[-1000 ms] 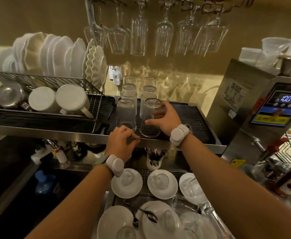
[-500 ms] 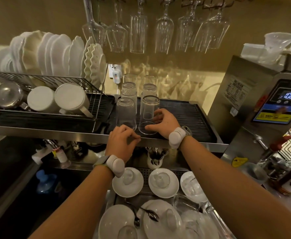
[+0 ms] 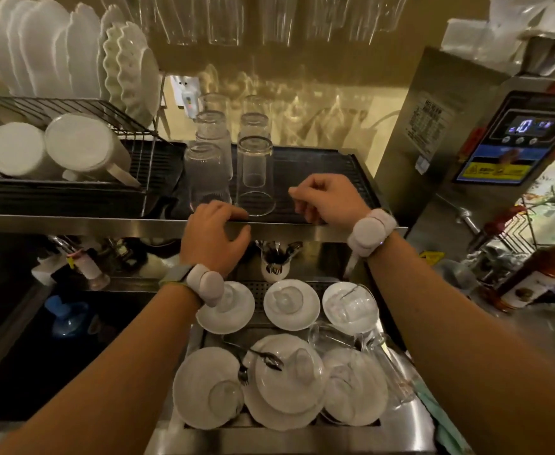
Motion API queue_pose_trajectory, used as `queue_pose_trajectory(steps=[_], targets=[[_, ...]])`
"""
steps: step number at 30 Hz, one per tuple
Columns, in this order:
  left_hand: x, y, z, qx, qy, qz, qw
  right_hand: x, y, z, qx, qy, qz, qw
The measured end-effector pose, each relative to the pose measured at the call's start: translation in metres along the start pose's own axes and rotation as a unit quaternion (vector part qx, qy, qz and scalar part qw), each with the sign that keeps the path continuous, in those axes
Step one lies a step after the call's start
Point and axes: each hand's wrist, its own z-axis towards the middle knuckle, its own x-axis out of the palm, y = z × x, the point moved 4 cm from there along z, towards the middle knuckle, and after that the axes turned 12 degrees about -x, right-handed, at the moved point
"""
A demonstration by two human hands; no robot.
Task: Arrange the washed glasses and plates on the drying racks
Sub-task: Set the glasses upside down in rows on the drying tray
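While gripping shelf edge with left hand, with right hand curled empty just beside racked glass, likely between placements; next reach down, lift lower glass.

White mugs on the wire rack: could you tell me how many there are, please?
2. Both lie on their sides in the wire rack: the left mug, and the right mug beside it. Others may be hidden further left.
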Motion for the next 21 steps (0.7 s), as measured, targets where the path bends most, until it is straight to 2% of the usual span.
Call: queue_pose_trajectory(steps=[3, 6, 10, 12, 15, 17, 21], targets=[[0.020, -0.029, -0.006, 0.062, 0.032, 0.008, 0.998, -0.008, -0.014, -0.039, 0.047, 0.111, -0.001, 0.993], [0.038, -0.056, -0.011, 0.087, 0.054, -0.003, 0.995, -0.008, -0.051, -0.071, 0.126, 0.156, -0.034, 0.979], [0.056, -0.078, -0.009, 0.083, 0.078, -0.025, 0.993, -0.001, -0.126, -0.106, 0.207, 0.214, -0.159, 0.941], [0.060, -0.080, -0.007, 0.064, 0.065, -0.043, 0.995, 0.005, -0.162, -0.119, 0.215, 0.250, -0.267, 0.906], [0.062, -0.077, -0.007, 0.054, 0.050, -0.050, 0.996, 0.019, -0.199, -0.138, 0.199, 0.348, -0.390, 0.829], [0.064, -0.076, -0.006, 0.050, 0.042, -0.045, 0.997, 0.019, -0.216, -0.149, 0.239, 0.376, -0.391, 0.805], [0.067, -0.076, -0.006, 0.043, 0.032, -0.045, 0.998, 0.025, -0.223, -0.158, 0.284, 0.376, -0.356, 0.807]])
